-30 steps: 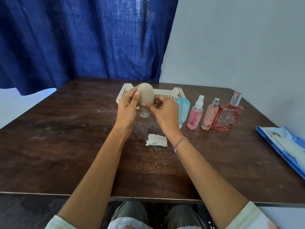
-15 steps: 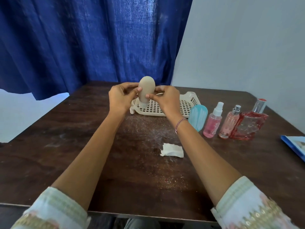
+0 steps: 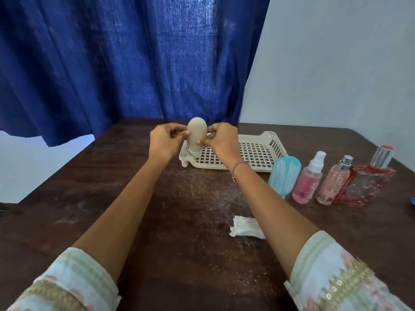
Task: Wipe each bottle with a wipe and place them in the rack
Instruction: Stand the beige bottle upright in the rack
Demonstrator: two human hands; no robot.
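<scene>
A beige oval bottle [image 3: 197, 133] stands cap-down in the left end of the cream plastic rack [image 3: 258, 151]. My left hand [image 3: 165, 140] pinches it from the left and my right hand [image 3: 221, 140] pinches it from the right. A crumpled white wipe [image 3: 246, 227] lies on the table between my forearms, nearer the right one. To the right of the rack stands a row of bottles: a light blue one [image 3: 285, 173], a pink spray bottle [image 3: 308, 181], a paler pink spray bottle [image 3: 333, 184] and a red glass perfume bottle [image 3: 366, 182].
The dark wooden table [image 3: 67, 209] carries scattered pale dust in its middle. A blue curtain [image 3: 123, 59] hangs behind the table's far edge, and a grey wall [image 3: 336, 63] stands at the right. A sliver of a blue packet [image 3: 412, 202] shows at the right edge.
Both hands carried the beige bottle away from me and lowered it into the left end of the rack. The camera view tilted up and shifted left, pushing the wipe packet nearly out of frame.
</scene>
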